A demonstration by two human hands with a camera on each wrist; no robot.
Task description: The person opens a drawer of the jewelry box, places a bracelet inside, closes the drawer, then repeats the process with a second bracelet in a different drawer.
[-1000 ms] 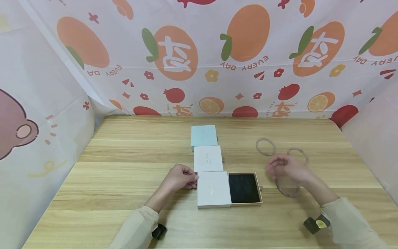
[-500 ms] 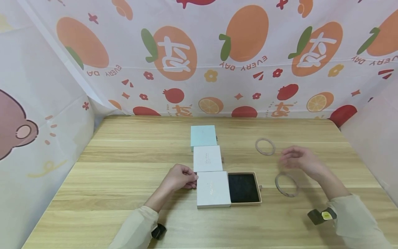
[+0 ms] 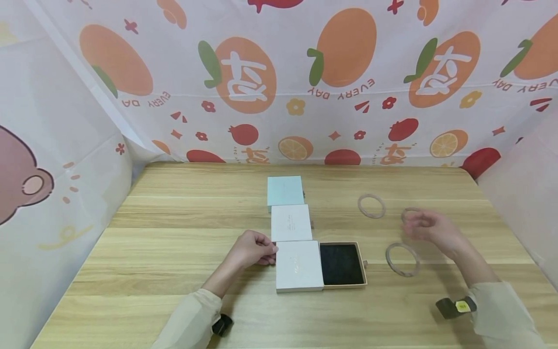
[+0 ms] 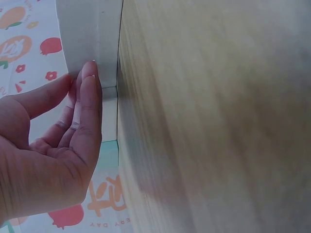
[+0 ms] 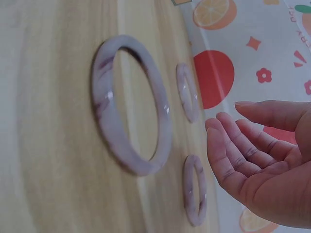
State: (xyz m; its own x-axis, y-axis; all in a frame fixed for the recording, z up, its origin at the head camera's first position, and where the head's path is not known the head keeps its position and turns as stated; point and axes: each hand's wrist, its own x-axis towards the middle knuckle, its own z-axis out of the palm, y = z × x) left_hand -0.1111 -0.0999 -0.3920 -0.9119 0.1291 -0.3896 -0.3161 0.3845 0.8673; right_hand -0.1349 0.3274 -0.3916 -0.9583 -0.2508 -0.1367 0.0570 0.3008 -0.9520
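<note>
My left hand (image 3: 254,248) is at the left side of a large white jewelry box (image 3: 300,266), its thumb and fairly straight fingers touching the box's edge and side. The box's drawer (image 3: 365,276), lined in black, is pulled out to the right. My right hand (image 3: 431,232) hovers over the table with loosely bent fingers and holds nothing. Behind its fingertips shows part of one bangle (image 3: 403,214). Two more pale bangles lie nearby, a front bangle (image 3: 405,274) and a back-left bangle (image 3: 372,216). In the right wrist view the nearest bangle (image 5: 105,97) has purple streaks.
A smaller white box (image 3: 291,222) and a light blue box (image 3: 285,190) stand in line behind the large one. All rest on a wooden table (image 3: 187,203). A fruit-printed cloth (image 3: 305,121) hangs along the back edge.
My right hand has moved rightward, away from the open drawer, dipping slightly in the last half second. My left hand, the boxes and the bangles stay put.
</note>
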